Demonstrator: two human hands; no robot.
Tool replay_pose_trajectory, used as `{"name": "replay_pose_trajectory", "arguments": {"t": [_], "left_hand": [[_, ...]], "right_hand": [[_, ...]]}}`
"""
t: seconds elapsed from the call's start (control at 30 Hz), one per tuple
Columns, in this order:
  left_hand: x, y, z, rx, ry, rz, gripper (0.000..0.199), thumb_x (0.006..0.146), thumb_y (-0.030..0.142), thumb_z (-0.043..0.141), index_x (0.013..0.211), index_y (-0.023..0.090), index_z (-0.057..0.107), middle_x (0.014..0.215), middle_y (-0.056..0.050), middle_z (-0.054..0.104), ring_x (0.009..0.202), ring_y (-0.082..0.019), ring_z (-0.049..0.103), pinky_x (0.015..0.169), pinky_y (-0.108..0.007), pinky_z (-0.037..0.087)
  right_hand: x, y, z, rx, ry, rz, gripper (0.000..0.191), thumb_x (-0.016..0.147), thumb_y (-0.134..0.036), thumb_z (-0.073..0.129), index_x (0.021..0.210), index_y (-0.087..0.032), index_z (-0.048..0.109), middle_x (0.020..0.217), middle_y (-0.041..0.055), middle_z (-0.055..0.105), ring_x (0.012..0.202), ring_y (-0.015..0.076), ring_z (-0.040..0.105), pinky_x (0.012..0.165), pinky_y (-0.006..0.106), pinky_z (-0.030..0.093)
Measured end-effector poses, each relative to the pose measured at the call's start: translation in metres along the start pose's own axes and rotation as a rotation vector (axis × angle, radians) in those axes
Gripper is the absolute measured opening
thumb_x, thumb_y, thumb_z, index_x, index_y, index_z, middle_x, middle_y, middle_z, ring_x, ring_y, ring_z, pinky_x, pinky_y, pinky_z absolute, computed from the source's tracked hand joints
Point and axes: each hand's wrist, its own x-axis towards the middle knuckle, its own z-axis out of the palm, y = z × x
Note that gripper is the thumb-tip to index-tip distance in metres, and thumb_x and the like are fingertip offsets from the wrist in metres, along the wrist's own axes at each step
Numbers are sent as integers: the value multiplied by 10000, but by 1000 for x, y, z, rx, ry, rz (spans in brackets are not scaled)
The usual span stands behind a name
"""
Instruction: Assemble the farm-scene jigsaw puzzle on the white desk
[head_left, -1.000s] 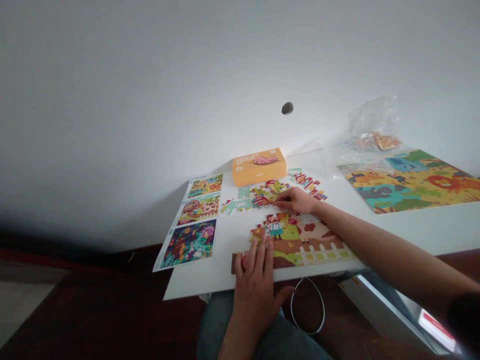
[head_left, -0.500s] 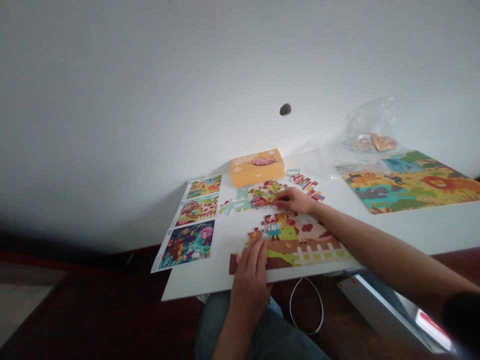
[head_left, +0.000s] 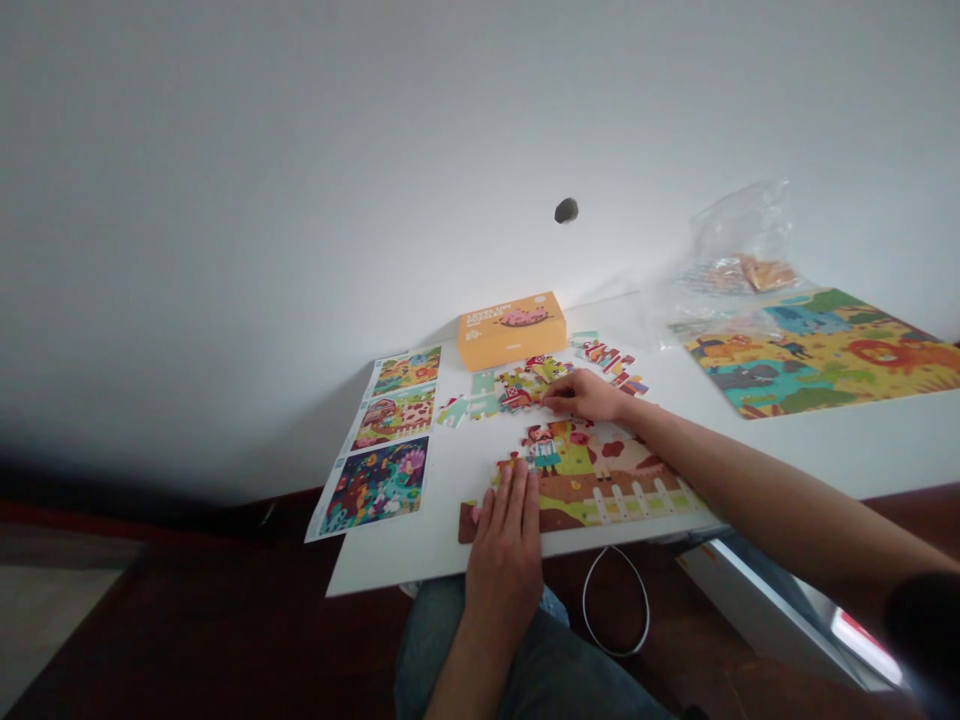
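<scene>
A partly joined farm puzzle (head_left: 628,480) with a cow, a farmer and a white fence lies at the table's front edge. My left hand (head_left: 510,540) rests flat on its left part, fingers stretched out. Above the puzzle, my right hand (head_left: 585,395) has its fingertips pinched at the loose pieces by the red barn piece (head_left: 514,398); what they hold, if anything, is too small to make out. Pale green pieces (head_left: 482,397) lie left of it. Several red-striped pieces (head_left: 609,360) lie behind my right hand.
An orange puzzle box (head_left: 512,335) stands at the back by the wall. A sheet with three pictures (head_left: 375,440) lies at the left, overhanging the table (head_left: 375,560). At the right are a finished animal puzzle (head_left: 817,370) and a clear plastic bag (head_left: 739,240). A white cable loop hangs below.
The fingers of my left hand have spread slightly and lie flatter on the puzzle. My right hand stays pinched at nearly the same place. The whole view has shifted a little.
</scene>
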Motion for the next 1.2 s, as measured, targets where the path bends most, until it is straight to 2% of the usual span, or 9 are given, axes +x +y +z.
{"name": "replay_pose_trajectory", "arguments": {"t": [0.13, 0.3, 0.4, 0.5, 0.6, 0.73, 0.93, 1.03, 1.2], "left_hand": [[-2, -1, 4, -49, -1, -38, 918, 689, 0, 430, 1555, 102, 142, 1581, -158, 277, 1470, -291, 239, 1140, -472, 347], [-14, -5, 11, -69, 91, -180, 989, 673, 24, 481, 1558, 84, 44, 1557, -218, 305, 1451, -350, 268, 1122, -533, 357], [-16, -4, 9, -52, 99, -172, 947, 695, 33, 486, 1552, 65, 85, 1558, -228, 296, 1464, -364, 217, 1131, -558, 338], [-12, 1, 3, -55, 57, 14, 813, 768, 47, 460, 1536, 80, 194, 1561, -185, 315, 1472, -322, 219, 1143, -517, 346], [-6, 6, -1, -85, 43, 127, 687, 868, 193, 496, 1505, 67, 276, 1540, -178, 359, 1452, -295, 291, 1128, -464, 388], [-6, 9, 0, -92, 60, 51, 739, 905, 378, 538, 1514, 67, 254, 1531, -197, 366, 1433, -316, 329, 1111, -484, 404], [-12, 13, 3, -70, 83, -76, 807, 907, 474, 541, 1527, 70, 218, 1531, -228, 351, 1413, -333, 362, 1103, -502, 392], [-13, 12, 5, -59, 105, -78, 947, 843, 622, 565, 1514, 37, 241, 1497, -260, 391, 1395, -358, 382, 1084, -507, 404], [-11, 12, 3, 25, 96, -36, 806, 861, 606, 541, 1496, 147, 353, 1527, -220, 365, 1391, -373, 380, 1062, -520, 410]], "right_hand": [[-1, 1, 0, 6, 2, 14, 419, 856, -487, 541, 944, -141, 761, 716, 14, 688, 628, 143, 549, 596, 242, 389], [-1, 2, 1, 32, 20, 27, 415, 839, -485, 556, 937, -138, 762, 699, 12, 680, 625, 145, 543, 586, 243, 384], [0, 1, 1, 18, 5, 9, 421, 851, -485, 540, 922, -133, 761, 691, 11, 669, 610, 139, 530, 580, 244, 377], [0, -2, 1, 9, 1, -2, 415, 852, -476, 540, 915, -131, 761, 689, 11, 666, 595, 133, 516, 575, 245, 371], [-1, -5, -1, -6, 8, 0, 407, 850, -463, 540, 905, -126, 761, 678, 10, 658, 598, 130, 506, 581, 243, 366], [-2, -4, -2, 7, 11, 9, 402, 843, -460, 549, 908, -124, 760, 670, 9, 647, 607, 128, 501, 587, 236, 370], [-2, -2, -1, 64, 16, 40, 388, 823, -464, 578, 910, -132, 757, 687, 19, 668, 599, 131, 517, 576, 237, 386], [-1, -4, -7, 125, 192, 91, 380, 808, -471, 592, 843, -123, 742, 674, 37, 674, 600, 143, 544, 580, 245, 398], [-4, 5, -37, 124, 772, 311, 386, 815, -459, 555, 836, -111, 721, 637, 55, 659, 574, 154, 545, 554, 258, 383]]}}
